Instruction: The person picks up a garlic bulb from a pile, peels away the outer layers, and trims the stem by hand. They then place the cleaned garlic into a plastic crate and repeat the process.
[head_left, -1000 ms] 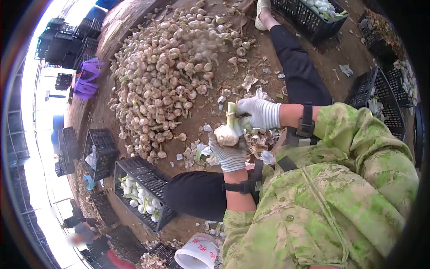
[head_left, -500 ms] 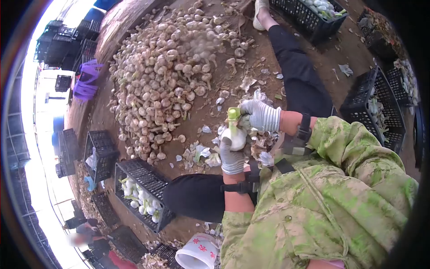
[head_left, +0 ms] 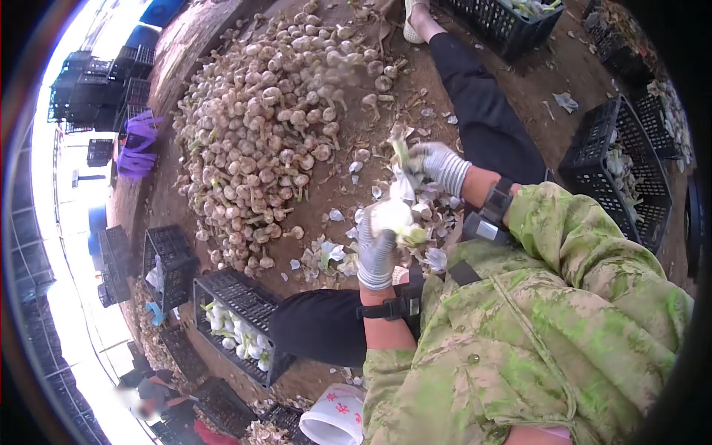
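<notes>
My left hand (head_left: 378,256), in a grey-white striped glove, is closed around a white garlic bulb (head_left: 393,215). Above the bulb, my right hand (head_left: 441,167), gloved the same way, has its fingers closed on loosened skin and stalk (head_left: 403,159) that rise from the garlic. Both hands are somewhat blurred. Beneath them, peeled skins (head_left: 337,252) litter the brown ground. Beyond lies a big heap of unpeeled garlic (head_left: 256,126).
A black crate of white garlic (head_left: 237,334) stands by my left knee, near a tipped white bucket (head_left: 334,415). More black crates (head_left: 623,170) stand at right, top and left. Purple straps (head_left: 137,144) hang at upper left. Another person (head_left: 152,393) is at lower left.
The bulb has turned in my left hand, its root end now toward the lower right. My right hand has shifted slightly, and skin has been pulled up along the stalk.
</notes>
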The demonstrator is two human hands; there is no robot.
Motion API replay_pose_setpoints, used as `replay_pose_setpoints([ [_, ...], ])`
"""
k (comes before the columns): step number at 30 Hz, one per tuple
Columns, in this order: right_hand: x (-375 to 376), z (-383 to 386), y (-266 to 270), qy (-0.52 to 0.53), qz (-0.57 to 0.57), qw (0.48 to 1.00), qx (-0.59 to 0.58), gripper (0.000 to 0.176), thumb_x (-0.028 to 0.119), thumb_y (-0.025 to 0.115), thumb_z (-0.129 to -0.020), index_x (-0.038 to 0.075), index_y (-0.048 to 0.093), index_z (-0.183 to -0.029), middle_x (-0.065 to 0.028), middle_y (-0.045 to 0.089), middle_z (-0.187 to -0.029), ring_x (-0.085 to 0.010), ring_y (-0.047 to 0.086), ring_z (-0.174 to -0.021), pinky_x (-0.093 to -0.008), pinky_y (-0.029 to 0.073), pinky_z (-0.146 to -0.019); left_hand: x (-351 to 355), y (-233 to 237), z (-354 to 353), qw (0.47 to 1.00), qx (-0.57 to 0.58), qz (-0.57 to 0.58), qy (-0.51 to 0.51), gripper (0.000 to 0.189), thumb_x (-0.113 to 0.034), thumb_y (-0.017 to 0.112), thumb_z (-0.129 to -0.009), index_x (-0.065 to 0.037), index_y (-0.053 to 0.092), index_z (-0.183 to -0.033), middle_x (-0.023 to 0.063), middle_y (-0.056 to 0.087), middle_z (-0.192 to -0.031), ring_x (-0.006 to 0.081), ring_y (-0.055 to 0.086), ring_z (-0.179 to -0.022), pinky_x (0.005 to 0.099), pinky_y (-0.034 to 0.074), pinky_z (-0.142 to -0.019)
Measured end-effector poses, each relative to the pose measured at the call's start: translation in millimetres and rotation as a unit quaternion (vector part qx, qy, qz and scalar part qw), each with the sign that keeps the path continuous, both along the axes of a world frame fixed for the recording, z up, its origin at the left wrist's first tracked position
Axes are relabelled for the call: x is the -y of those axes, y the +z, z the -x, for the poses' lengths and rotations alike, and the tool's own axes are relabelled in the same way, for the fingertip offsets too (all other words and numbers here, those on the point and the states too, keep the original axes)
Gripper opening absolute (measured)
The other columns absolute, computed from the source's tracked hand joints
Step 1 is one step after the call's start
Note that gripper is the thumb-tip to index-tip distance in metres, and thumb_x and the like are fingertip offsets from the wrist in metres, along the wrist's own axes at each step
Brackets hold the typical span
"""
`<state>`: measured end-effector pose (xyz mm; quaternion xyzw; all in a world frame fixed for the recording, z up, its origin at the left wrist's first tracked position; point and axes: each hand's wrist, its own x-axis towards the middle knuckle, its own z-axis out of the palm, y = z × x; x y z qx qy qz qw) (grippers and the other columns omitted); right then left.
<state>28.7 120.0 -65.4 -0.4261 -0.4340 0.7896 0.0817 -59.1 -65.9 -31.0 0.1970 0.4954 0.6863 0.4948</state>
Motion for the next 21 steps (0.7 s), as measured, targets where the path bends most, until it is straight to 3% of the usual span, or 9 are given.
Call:
replay_pose_setpoints([
  [3, 12, -8, -17, 0.191, -0.427, 0.868, 0.167, 0.027, 0.013, 0.062, -0.074, 0.003, 0.061, -0.099, -0.0171, 0.064, -0.080, -0.0277, 0.062, -0.071, -0.0327, 0.051, -0.067, -1, 24, -12, 0.992, 0.058, -0.075, -0.080, 0.064, -0.040, 0.074, -0.069, -0.001, 0.045, -0.112, 0.0119, 0.056, -0.100, 0.0189, 0.058, -0.089, 0.0282, 0.048, -0.077],
  [5, 2, -19, -55, 0.158, -0.369, 0.902, 0.158, 0.029, 0.023, 0.060, -0.073, 0.004, 0.063, -0.094, -0.0194, 0.062, -0.078, -0.0324, 0.062, -0.074, -0.0369, 0.049, -0.069, 3, 56, -17, 0.984, 0.105, -0.120, -0.074, 0.065, -0.038, 0.075, -0.068, 0.000, 0.045, -0.111, 0.0146, 0.056, -0.100, 0.0201, 0.058, -0.090, 0.0283, 0.048, -0.078],
  [9, 0, -18, -1, 0.380, -0.465, 0.798, 0.040, 0.060, 0.047, 0.070, -0.067, 0.004, 0.057, -0.107, -0.0189, 0.059, -0.102, -0.0299, 0.058, -0.094, -0.0366, 0.046, -0.080, 12, 47, 11, 0.995, -0.022, -0.094, 0.025, 0.072, -0.034, 0.077, -0.066, 0.002, 0.043, -0.117, 0.0153, 0.055, -0.108, 0.0218, 0.056, -0.095, 0.0331, 0.047, -0.084],
  [11, 12, -27, 35, 0.302, -0.150, 0.920, -0.200, 0.068, 0.023, 0.073, -0.071, -0.001, 0.041, -0.126, -0.0128, 0.051, -0.120, -0.0204, 0.053, -0.104, -0.0337, 0.043, -0.090, 6, 45, 9, 0.995, -0.019, -0.097, 0.030, 0.074, -0.035, 0.076, -0.066, 0.001, 0.041, -0.121, 0.0154, 0.053, -0.112, 0.0221, 0.055, -0.099, 0.0332, 0.045, -0.086],
  [12, 21, -29, 47, 0.284, -0.039, 0.910, -0.299, 0.065, 0.019, 0.072, -0.073, -0.001, 0.040, -0.126, -0.0108, 0.052, -0.119, -0.0174, 0.051, -0.104, -0.0307, 0.043, -0.090, 2, 42, 4, 0.994, -0.011, -0.099, 0.035, 0.077, -0.037, 0.076, -0.067, 0.001, 0.040, -0.124, 0.0156, 0.051, -0.115, 0.0225, 0.053, -0.102, 0.0333, 0.044, -0.089],
  [13, 31, -30, 52, 0.289, 0.003, 0.896, -0.336, 0.062, 0.017, 0.070, -0.074, -0.002, 0.040, -0.125, -0.0108, 0.053, -0.116, -0.0162, 0.052, -0.103, -0.0298, 0.043, -0.089, -6, 44, -1, 0.982, -0.177, -0.061, 0.000, 0.077, -0.038, 0.073, -0.071, 0.000, 0.037, -0.127, 0.0150, 0.048, -0.120, 0.0232, 0.049, -0.109, 0.0347, 0.042, -0.091],
  [17, 25, -35, 66, 0.164, -0.014, 0.950, -0.264, 0.060, 0.019, 0.075, -0.069, -0.001, 0.047, -0.118, -0.0092, 0.059, -0.106, -0.0145, 0.054, -0.099, -0.0290, 0.044, -0.087, -29, 47, -19, 0.966, -0.232, -0.071, 0.089, 0.063, -0.026, 0.072, -0.073, -0.001, 0.044, -0.123, 0.0121, 0.051, -0.116, 0.0230, 0.051, -0.105, 0.0335, 0.042, -0.090],
  [19, 17, -41, 69, 0.156, -0.143, 0.955, -0.208, 0.058, 0.021, 0.077, -0.066, 0.001, 0.051, -0.113, -0.0091, 0.059, -0.103, -0.0151, 0.054, -0.098, -0.0294, 0.045, -0.086, -22, 53, -17, 0.854, -0.496, 0.022, 0.156, 0.038, -0.020, 0.071, -0.074, -0.003, 0.058, -0.107, 0.0085, 0.054, -0.107, 0.0177, 0.055, -0.091, 0.0304, 0.045, -0.079],
  [21, 18, -41, 61, 0.155, -0.207, 0.936, -0.239, 0.058, 0.023, 0.078, -0.066, 0.005, 0.050, -0.114, -0.0091, 0.058, -0.103, -0.0162, 0.054, -0.097, -0.0301, 0.045, -0.086, -27, 59, -18, 0.797, -0.575, 0.032, 0.185, 0.022, -0.015, 0.071, -0.072, -0.008, 0.065, -0.091, 0.0081, 0.059, -0.095, 0.0185, 0.057, -0.082, 0.0309, 0.046, -0.074],
])
